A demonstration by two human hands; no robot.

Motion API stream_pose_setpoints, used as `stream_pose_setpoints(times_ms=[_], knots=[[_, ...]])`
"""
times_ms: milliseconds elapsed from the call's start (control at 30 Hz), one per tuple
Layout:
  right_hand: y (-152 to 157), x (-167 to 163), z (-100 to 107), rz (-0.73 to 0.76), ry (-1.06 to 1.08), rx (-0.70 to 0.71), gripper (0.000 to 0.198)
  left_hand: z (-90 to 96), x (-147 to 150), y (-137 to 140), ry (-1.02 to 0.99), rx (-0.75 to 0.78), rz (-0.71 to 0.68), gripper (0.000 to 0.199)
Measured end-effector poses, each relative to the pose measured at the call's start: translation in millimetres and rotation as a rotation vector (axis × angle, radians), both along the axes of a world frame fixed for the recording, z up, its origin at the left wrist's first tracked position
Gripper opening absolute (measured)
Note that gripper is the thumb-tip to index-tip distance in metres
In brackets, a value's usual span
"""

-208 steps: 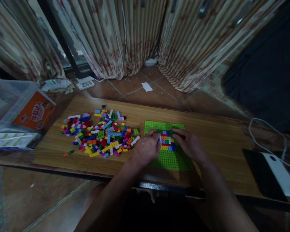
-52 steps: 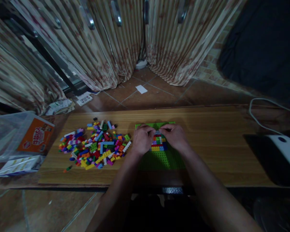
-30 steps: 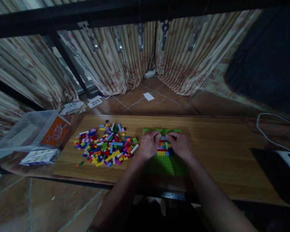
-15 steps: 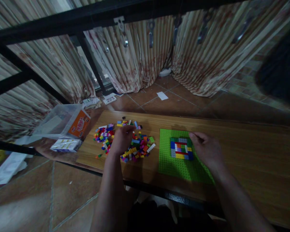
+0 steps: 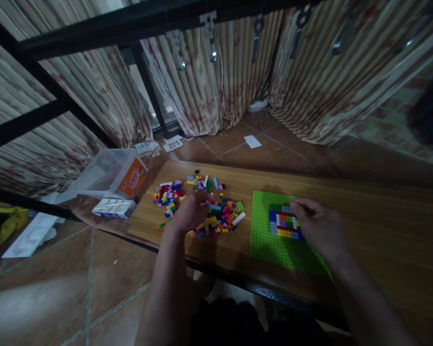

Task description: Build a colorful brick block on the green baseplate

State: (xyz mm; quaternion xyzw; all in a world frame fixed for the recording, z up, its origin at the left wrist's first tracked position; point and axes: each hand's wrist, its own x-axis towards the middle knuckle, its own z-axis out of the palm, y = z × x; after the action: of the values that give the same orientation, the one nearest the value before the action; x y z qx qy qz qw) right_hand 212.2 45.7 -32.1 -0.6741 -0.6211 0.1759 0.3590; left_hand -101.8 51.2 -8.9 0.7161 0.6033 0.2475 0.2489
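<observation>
The left hand [image 5: 191, 211] had moved from the green baseplate [image 5: 261, 240] to the brick pile [image 5: 225, 216], centre-left; the right hand [image 5: 321, 226] alone stayed by the brick structure [image 5: 283, 222], right of centre. Neither hand's grip could be determined.

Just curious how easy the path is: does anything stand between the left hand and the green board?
Only loose bricks lie between the left hand and the green board, including a long white brick. Nothing taller is visible there.
</observation>
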Motion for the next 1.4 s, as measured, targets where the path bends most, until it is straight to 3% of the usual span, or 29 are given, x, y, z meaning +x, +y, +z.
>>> stream_pose_setpoints(times_ms=[167,267,500,667,767,867,967,1167,1400], knots=[[-3.8,-11.7,-4.2,0.186,0.013,0.074,0.029,3.4,-3.9,-7.2,0.020,-0.134,-0.076,0.017],[-4.1,-13.2,-3.2,0.221,0.007,0.083,0.026,4.4,-3.2,-12.9,0.101,-0.189,-0.074,0.014],[-2.2,-4.8,5.3,0.147,-0.001,0.064,0.026,2.5,12.1,-14.7,0.351,-0.163,0.011,0.009],[0.6,8.8,13.3,0.032,0.004,0.089,0.026,10.3,11.9,-14.8,0.240,-0.168,-0.036,0.003],[2.5,19.5,13.8,-0.016,0.042,0.130,0.026,15.6,18.2,-11.7,0.107,-0.079,-0.082,0.010],[3.3,28.3,11.4,-0.028,0.059,0.160,0.028,14.2,38.6,-3.0,0.021,0.081,-0.136,0.012],[3.1,32.3,9.5,-0.032,0.064,0.134,0.029,6.1,71.7,7.4,0.003,0.146,-0.169,0.012],[2.8,33.5,10.1,-0.012,0.029,0.087,0.029,-13.1,135.0,20.1,-0.040,0.109,-0.176,0.019],[5.4,40.2,10.6,-0.016,0.000,0.071,0.029,-24.5,162.0,28.9,0.066,0.071,-0.173,0.024]])
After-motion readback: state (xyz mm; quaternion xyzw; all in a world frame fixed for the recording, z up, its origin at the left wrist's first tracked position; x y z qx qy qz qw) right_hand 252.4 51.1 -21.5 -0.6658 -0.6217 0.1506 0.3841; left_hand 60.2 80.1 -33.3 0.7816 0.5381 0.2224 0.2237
